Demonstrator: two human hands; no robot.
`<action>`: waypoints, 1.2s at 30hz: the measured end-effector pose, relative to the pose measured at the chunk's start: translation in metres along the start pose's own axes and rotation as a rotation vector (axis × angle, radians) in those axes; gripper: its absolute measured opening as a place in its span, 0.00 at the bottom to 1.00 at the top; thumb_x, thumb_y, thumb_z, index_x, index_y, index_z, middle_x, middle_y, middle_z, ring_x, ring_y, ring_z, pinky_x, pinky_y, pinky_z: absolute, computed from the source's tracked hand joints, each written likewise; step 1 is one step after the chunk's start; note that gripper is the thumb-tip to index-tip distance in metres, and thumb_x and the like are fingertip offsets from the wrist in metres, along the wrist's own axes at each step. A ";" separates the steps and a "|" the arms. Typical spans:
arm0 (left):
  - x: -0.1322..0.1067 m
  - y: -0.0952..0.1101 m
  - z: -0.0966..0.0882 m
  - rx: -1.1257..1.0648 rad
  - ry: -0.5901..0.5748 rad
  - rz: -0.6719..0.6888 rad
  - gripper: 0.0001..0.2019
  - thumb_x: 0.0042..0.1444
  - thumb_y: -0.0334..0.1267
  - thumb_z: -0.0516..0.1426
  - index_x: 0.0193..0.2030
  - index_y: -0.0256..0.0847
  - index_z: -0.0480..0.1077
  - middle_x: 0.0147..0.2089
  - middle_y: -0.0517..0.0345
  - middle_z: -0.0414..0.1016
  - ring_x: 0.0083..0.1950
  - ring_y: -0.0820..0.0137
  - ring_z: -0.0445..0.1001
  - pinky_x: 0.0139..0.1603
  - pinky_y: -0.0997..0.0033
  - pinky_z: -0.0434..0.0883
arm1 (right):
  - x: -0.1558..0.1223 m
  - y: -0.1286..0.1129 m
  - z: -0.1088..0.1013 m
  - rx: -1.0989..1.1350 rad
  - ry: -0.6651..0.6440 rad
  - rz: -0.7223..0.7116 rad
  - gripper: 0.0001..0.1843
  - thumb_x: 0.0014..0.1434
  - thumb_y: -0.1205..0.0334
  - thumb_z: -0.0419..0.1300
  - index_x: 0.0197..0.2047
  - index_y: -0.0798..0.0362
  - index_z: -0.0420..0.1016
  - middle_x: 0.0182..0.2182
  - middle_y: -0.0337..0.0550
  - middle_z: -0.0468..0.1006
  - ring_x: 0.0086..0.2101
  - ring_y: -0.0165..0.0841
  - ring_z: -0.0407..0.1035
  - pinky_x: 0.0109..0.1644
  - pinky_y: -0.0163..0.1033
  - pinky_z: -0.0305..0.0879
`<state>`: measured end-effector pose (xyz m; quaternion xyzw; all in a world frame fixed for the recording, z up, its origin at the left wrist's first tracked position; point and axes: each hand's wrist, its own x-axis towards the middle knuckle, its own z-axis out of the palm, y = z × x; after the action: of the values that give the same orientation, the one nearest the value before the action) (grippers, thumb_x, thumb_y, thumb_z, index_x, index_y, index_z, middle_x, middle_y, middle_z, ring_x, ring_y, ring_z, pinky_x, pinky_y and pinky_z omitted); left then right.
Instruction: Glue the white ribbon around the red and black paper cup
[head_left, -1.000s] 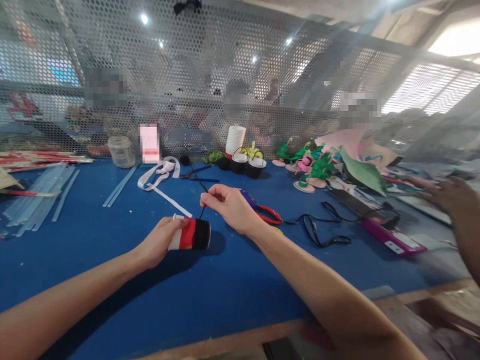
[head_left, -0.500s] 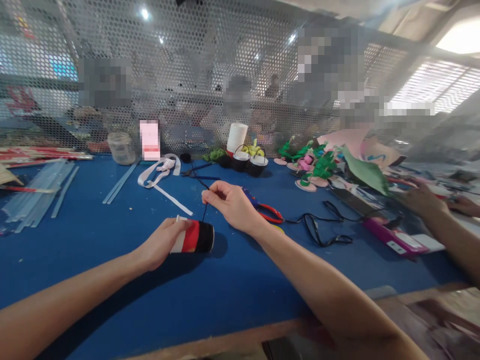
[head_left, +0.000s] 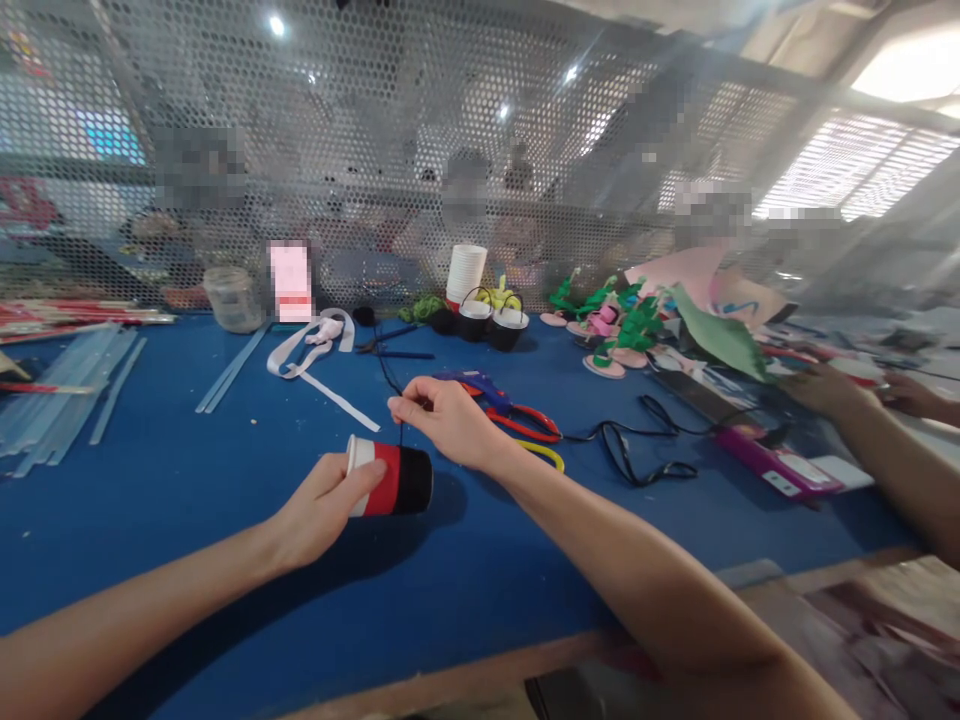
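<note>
A paper cup [head_left: 391,478] lies on its side on the blue table [head_left: 187,470], banded white, red and black. My left hand [head_left: 319,505] grips it from the left, at the white rim end. Just above the cup, my right hand [head_left: 442,420] pinches a thin black wire [head_left: 388,372] that runs from the cup up toward the back of the table. Behind my right wrist lie red-handled pliers [head_left: 525,420] and a yellow loop [head_left: 546,455].
Clear glue sticks [head_left: 67,395] lie at the left, a white ribbon [head_left: 311,350] and plastic jar [head_left: 229,298] behind. Stacked white cups [head_left: 465,275], small black pots [head_left: 491,325], green craft pieces [head_left: 630,325] and a black cord [head_left: 637,455] sit further back. Another person's hands [head_left: 840,390] work at the right.
My left hand slid back along the cup, so the white rim shows. My right hand shifted slightly left and lower with the wire. The other person's hands settled on the table at the right.
</note>
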<state>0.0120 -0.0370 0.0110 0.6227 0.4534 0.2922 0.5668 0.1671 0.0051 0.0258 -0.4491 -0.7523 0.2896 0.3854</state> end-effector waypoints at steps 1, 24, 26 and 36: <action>-0.001 0.000 0.000 0.005 0.001 0.001 0.14 0.46 0.43 0.49 0.17 0.37 0.59 0.16 0.65 0.56 0.19 0.78 0.52 0.20 0.78 0.52 | 0.000 0.000 0.000 -0.007 -0.006 0.002 0.12 0.52 0.61 0.51 0.21 0.57 0.66 0.19 0.36 0.67 0.21 0.24 0.56 0.27 0.30 0.53; -0.003 0.002 -0.001 0.108 0.020 0.117 0.13 0.46 0.40 0.49 0.16 0.37 0.57 0.17 0.64 0.54 0.20 0.78 0.50 0.20 0.78 0.51 | -0.001 0.002 0.005 0.005 -0.181 0.154 0.11 0.48 0.60 0.54 0.20 0.57 0.66 0.17 0.34 0.64 0.19 0.23 0.55 0.23 0.30 0.50; -0.003 0.002 -0.001 0.093 0.022 0.115 0.12 0.46 0.40 0.49 0.16 0.37 0.57 0.17 0.64 0.54 0.20 0.78 0.50 0.19 0.78 0.51 | -0.001 0.004 0.006 0.013 -0.187 0.153 0.12 0.48 0.59 0.54 0.20 0.57 0.66 0.16 0.34 0.62 0.19 0.23 0.54 0.22 0.30 0.50; 0.005 0.002 -0.002 -0.254 0.174 -0.025 0.11 0.43 0.41 0.52 0.17 0.36 0.64 0.14 0.65 0.60 0.16 0.78 0.56 0.16 0.79 0.53 | 0.004 0.012 0.005 0.005 -0.113 0.144 0.20 0.56 0.55 0.45 0.25 0.59 0.69 0.23 0.42 0.71 0.23 0.25 0.63 0.27 0.31 0.57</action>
<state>0.0133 -0.0312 0.0126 0.5125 0.4679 0.3931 0.6032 0.1669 0.0128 0.0151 -0.4839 -0.7380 0.3431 0.3217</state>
